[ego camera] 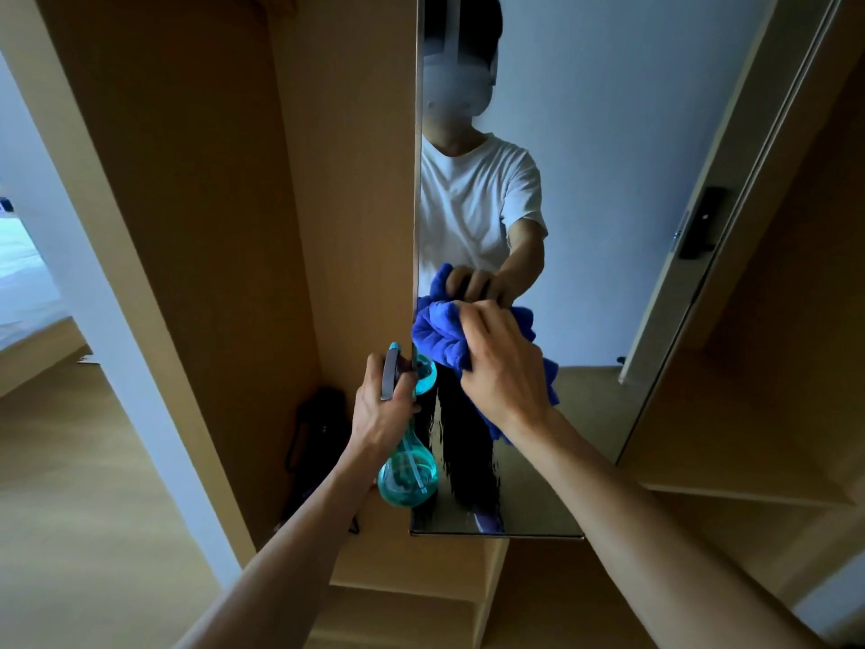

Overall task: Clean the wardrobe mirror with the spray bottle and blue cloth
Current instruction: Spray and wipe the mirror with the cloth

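Forearms reach in from the near edge of my view. Left hand curls around the neck of the teal spray bottle, held upright just beside the left edge of the wardrobe mirror. Right hand grips the bunched blue cloth, which I see pressed against the glass near its left edge.
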`<state>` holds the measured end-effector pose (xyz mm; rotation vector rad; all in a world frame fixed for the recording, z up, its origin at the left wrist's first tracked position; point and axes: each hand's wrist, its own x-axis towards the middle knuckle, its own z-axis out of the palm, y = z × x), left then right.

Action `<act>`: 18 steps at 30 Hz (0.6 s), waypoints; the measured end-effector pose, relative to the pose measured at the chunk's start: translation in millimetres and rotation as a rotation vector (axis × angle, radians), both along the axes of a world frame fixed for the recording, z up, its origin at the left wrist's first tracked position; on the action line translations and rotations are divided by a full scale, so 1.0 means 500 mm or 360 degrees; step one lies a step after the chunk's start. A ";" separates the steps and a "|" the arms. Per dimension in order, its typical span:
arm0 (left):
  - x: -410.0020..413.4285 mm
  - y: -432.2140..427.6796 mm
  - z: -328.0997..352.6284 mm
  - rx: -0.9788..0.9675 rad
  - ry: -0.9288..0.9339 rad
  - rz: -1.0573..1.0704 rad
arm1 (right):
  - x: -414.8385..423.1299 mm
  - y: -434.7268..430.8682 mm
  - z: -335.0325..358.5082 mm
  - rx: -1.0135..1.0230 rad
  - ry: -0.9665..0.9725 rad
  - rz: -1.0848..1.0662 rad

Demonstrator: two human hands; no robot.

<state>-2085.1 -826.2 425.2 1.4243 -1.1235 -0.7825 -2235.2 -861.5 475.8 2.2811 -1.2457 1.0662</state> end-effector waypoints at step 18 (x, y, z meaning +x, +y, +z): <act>0.034 -0.025 -0.033 -0.0077 0.0293 -0.0159 | 0.019 0.000 -0.084 -0.0053 0.0392 -0.0005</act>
